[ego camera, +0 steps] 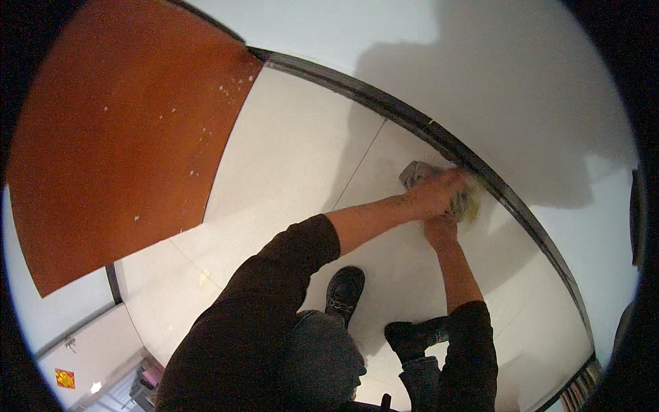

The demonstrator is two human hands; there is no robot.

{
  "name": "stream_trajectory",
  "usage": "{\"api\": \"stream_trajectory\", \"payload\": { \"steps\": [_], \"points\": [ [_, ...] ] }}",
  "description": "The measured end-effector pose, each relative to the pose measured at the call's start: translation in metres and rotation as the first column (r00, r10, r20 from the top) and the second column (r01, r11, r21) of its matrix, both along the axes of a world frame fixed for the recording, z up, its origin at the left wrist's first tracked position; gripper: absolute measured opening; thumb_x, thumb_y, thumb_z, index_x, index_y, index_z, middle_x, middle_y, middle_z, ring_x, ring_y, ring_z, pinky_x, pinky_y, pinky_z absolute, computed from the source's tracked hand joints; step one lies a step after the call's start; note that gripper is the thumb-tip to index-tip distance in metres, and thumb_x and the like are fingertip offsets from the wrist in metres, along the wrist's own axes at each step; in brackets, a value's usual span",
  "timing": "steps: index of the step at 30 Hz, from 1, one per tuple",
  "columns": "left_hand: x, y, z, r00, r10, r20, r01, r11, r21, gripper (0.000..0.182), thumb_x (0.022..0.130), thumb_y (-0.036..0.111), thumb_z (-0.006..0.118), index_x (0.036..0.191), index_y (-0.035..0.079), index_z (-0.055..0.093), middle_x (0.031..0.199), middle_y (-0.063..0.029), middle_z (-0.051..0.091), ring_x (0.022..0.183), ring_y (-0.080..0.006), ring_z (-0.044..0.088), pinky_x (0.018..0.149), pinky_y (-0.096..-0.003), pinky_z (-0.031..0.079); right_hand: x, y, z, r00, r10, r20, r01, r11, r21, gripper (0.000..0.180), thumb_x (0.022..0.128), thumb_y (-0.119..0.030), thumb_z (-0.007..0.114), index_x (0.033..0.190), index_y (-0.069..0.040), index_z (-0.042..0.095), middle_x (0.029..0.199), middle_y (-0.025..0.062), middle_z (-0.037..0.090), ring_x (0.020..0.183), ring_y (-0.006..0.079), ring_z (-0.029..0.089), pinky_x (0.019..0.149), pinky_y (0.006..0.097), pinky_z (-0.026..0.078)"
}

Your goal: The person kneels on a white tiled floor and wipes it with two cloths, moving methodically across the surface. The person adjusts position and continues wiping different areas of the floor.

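Note:
Low over the floor beside the wall, my left hand (440,194) grips a crumpled grey cloth (418,173). It is blurred, and part of the cloth sticks out past its far side. My right hand (440,230) is just below it, against a patterned fold of the same cloth, its fingers largely hidden by the cloth and my left hand. A blurred yellow-green thing (473,207) shows at the right side of the cloth; I cannot tell what it is. My forearms come together there, with dark sleeves pushed up.
A dark baseboard (494,186) curves between the pale tiled floor (288,144) and the white wall (561,226). At the left a reddish-brown panel (134,134) bears white specks. My black shoes (346,288) stand below my arms. A pale door (92,355) is at lower left.

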State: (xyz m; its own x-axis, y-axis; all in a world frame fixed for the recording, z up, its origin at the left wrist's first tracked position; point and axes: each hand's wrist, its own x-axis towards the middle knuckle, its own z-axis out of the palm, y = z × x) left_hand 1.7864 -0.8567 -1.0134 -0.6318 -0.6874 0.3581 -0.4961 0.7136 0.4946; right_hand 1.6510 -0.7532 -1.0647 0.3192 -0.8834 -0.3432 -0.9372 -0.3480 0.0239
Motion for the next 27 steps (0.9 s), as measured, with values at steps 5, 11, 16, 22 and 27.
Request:
{"api": "stream_trajectory", "payload": {
  "steps": [5, 11, 16, 22, 27],
  "points": [
    [0.122, -0.05, -0.019, 0.983, 0.181, -0.001, -0.181, 0.983, 0.04, 0.037, 0.096, 0.031, 0.051, 0.13, 0.017, 0.056, 0.133, -0.0154, 0.051, 0.117, -0.0374, 0.052, 0.101, -0.0469, 0.044, -0.025, -0.003, 0.005, 0.974, 0.051, 0.221, -0.01, 0.983, -0.183, 0.073, 0.082, -0.028, 0.067, 0.148, -0.019, 0.036, 0.149, 0.021, 0.032, 0.12, 0.0487, 0.041, 0.1, 0.0623, 0.036],
    [0.32, -0.029, -0.052, 0.765, 0.449, 0.461, -0.514, 0.857, 0.019, 0.051, 0.097, 0.036, 0.05, 0.145, 0.02, 0.043, 0.157, -0.0198, 0.015, 0.139, -0.0468, 0.024, 0.112, -0.0532, 0.031, 0.017, -0.02, 0.007, 0.952, -0.219, 0.215, 0.254, 0.956, -0.15, 0.085, 0.076, -0.032, 0.073, 0.149, -0.036, 0.03, 0.153, 0.0197, 0.025, 0.121, 0.05, 0.04, 0.096, 0.0659, 0.038],
    [0.309, 0.09, -0.043, 0.685, 0.355, 0.637, -0.457, 0.89, -0.004, 0.062, 0.097, 0.043, 0.048, 0.149, 0.011, 0.034, 0.156, -0.0284, 0.008, 0.143, -0.0488, 0.01, 0.118, -0.0568, 0.015, 0.108, -0.021, -0.014, 0.904, -0.389, 0.179, 0.413, 0.902, -0.124, 0.071, 0.086, -0.055, 0.058, 0.149, -0.039, 0.03, 0.155, 0.0175, 0.022, 0.135, 0.0579, 0.021, 0.094, 0.0758, 0.03],
    [0.346, 0.258, -0.019, 0.583, 0.18, 0.793, -0.532, 0.822, 0.204, 0.068, 0.096, 0.051, 0.047, 0.147, 0.007, 0.037, 0.157, -0.0289, 0.004, 0.142, -0.0528, 0.004, 0.117, -0.0575, 0.014, 0.264, 0.108, 0.006, 0.889, 0.105, 0.446, -0.148, 0.987, 0.064, 0.053, 0.086, -0.019, 0.06, 0.137, -0.031, 0.053, 0.156, 0.0106, 0.025, 0.138, 0.0479, 0.021, 0.099, 0.0674, 0.03],
    [0.401, 0.376, 0.011, 0.572, 0.011, 0.82, -0.572, 0.722, 0.389, 0.069, 0.094, 0.05, 0.053, 0.143, 0.003, 0.042, 0.153, -0.0363, 0.001, 0.14, -0.0591, 0.005, 0.115, -0.0595, 0.019, 0.309, 0.183, 0.013, 0.789, 0.281, 0.547, -0.515, 0.788, 0.338, 0.038, 0.088, -0.023, 0.06, 0.126, -0.032, 0.064, 0.153, -0.0022, 0.034, 0.141, 0.0334, 0.028, 0.111, 0.0585, 0.025]
  ]
}}
